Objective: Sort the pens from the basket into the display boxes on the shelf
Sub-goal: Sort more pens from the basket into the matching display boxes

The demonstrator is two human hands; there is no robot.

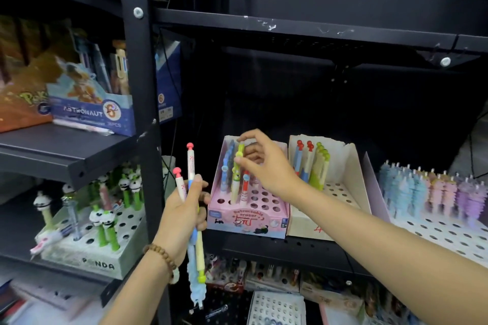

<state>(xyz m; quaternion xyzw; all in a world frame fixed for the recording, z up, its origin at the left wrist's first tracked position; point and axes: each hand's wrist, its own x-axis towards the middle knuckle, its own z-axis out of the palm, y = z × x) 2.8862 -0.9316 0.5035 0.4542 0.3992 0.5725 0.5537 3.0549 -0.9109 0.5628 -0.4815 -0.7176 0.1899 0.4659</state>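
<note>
1. Pinching the green pen [235, 182] near its top, the right hand [266, 163] is holding it upright in the pink box [245, 221].
2. Just left of that box, off the shelf's [290, 248] left end, the left hand [182, 214] is gripping a bundle of pens [190, 163].
3. At the shelf's front left corner, the pink box is sitting against a white box [317, 224] on its right.

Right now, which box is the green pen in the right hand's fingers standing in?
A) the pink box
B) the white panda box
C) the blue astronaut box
A: the right hand pinches the green pen, whose lower end sits in the pink box; the left hand holds other pens.
</note>
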